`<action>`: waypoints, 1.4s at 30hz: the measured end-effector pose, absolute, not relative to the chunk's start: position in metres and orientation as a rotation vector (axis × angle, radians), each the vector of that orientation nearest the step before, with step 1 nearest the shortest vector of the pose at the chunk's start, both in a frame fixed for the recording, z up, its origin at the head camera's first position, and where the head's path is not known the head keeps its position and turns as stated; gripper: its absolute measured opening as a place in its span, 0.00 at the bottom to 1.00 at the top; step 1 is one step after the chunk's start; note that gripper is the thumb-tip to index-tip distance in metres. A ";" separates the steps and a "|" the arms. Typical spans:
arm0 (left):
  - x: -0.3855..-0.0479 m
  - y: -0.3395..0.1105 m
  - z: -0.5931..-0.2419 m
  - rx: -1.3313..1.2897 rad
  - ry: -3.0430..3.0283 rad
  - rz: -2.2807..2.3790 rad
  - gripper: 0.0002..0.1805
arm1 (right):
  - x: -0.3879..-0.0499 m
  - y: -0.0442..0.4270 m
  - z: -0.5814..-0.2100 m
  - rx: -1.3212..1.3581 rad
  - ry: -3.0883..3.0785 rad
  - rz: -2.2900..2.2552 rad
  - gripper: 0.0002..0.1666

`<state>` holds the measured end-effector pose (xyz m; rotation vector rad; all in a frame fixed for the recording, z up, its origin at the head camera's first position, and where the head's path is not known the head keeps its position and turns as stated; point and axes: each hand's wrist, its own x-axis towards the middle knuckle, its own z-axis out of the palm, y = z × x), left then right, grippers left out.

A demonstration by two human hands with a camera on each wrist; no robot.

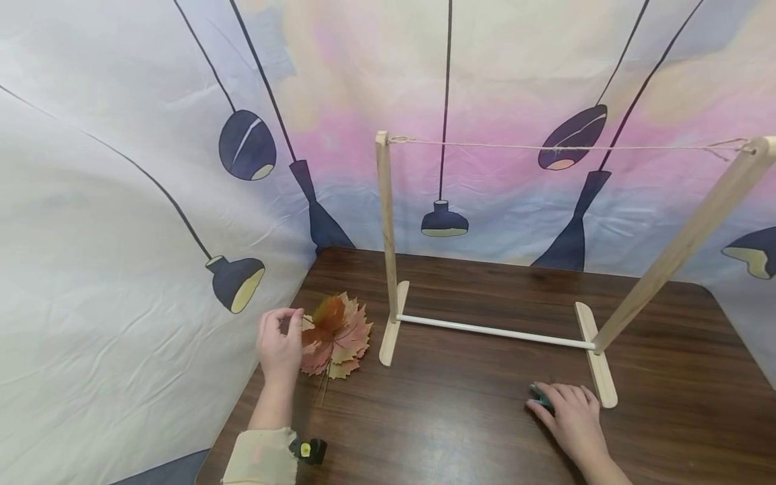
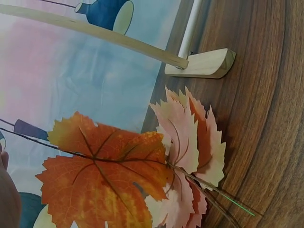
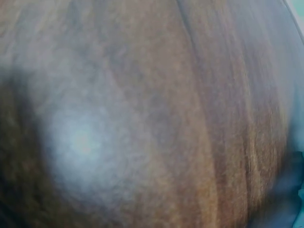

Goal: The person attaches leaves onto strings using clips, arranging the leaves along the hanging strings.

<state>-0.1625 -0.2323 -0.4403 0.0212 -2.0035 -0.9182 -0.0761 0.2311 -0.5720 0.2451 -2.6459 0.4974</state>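
At the left, my left hand (image 1: 280, 347) pinches the thin stem of an orange artificial leaf (image 2: 104, 178) between thumb and forefinger. The leaf hangs over a pile of pinkish, yellow-edged leaves (image 1: 350, 345) with their stems toward the table's front. In the left wrist view, that pile (image 2: 178, 137) sits right beside the orange leaf. Low over the table at the right, my right hand (image 1: 572, 414) holds a small dark green clip (image 1: 541, 397) between thumb and fingers; most of the clip is hidden. The right wrist view is blurred, with a teal bit at its edge.
A wooden frame stands on the brown table (image 1: 448, 404), with a left post (image 1: 386, 222), a right post (image 1: 679, 249), flat feet and a white rod (image 1: 497, 331) low between them. A thin string (image 1: 485, 144) spans the post tops. Printed cloth hangs behind and left.
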 end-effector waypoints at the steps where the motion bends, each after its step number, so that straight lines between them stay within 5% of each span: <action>1: -0.162 -0.232 -0.439 0.014 -2.002 -0.918 0.06 | -0.076 0.231 -0.571 0.247 -2.641 0.503 0.24; 42: -0.154 -0.181 -0.387 -0.322 -2.282 -1.226 0.05 | -0.085 0.233 -0.542 0.279 -2.506 0.626 0.21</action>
